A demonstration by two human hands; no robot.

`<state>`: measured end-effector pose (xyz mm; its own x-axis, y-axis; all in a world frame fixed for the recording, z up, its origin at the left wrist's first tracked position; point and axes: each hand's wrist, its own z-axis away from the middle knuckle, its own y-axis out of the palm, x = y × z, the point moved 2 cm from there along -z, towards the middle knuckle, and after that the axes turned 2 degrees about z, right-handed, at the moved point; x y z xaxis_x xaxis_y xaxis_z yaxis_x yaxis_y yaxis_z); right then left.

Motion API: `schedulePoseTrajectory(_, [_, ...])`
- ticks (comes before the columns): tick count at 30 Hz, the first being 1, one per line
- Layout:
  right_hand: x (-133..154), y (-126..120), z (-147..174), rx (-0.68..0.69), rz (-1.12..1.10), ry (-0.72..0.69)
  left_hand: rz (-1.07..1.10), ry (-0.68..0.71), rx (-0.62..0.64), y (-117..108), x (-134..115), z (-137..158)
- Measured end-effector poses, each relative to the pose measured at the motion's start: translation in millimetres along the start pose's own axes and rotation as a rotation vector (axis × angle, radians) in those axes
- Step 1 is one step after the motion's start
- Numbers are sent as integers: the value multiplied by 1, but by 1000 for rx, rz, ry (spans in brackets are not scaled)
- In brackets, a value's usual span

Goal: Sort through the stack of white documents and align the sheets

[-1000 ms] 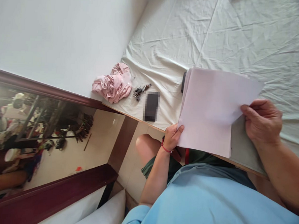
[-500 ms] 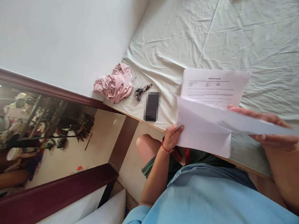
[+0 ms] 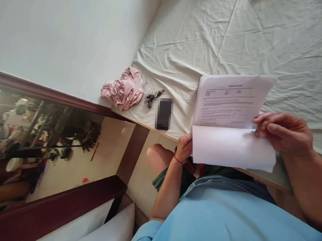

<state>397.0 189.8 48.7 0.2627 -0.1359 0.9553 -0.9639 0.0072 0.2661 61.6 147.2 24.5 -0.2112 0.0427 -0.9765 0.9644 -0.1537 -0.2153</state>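
Observation:
My left hand (image 3: 185,147) is closed on the lower left edge of a stack of printed papers (image 3: 228,98), thumb on top. The stack's upper part shows a heading, lines of text and a table; its print is too blurred to read. Over the lower part lies a blank white sheet (image 3: 233,146), folded down toward my lap. My right hand (image 3: 285,133) is at the right edge of the stack, fingers curled and drawn together near the page edge. Whether a sheet is pinched between them I cannot make out.
Left of the papers, a dark, pixelated rectangular object (image 3: 163,114) lies on the pale cloth (image 3: 260,39). Beside it are a bunch of keys (image 3: 151,98) and a crumpled pink cloth (image 3: 123,88). A dark red framed mirror (image 3: 55,151) stands at left, against the white wall.
The lifted sheet that my right hand was swinging down now rests over the stack's lower part. My right hand has moved left and its fingers have curled. My left hand has stayed put.

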Motion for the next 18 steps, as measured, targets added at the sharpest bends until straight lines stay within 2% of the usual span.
schedulePoseTrajectory(3, [-6,3,-4,-326,23,21,1,-17,2,8,8,-13])
schedulePoseTrajectory(6, [-14,2,-7,-499,96,115,4,-22,6,6,11,-9])
schedulePoseTrajectory(9, [-16,1,-7,-522,132,175,21,-23,22,4,10,-5])
schedulePoseTrajectory(13, [-12,2,-6,-469,129,190,23,-26,28,4,8,-7])
schedulePoseTrajectory(18, [-20,0,-7,-474,148,76,13,-27,38,4,9,-8])
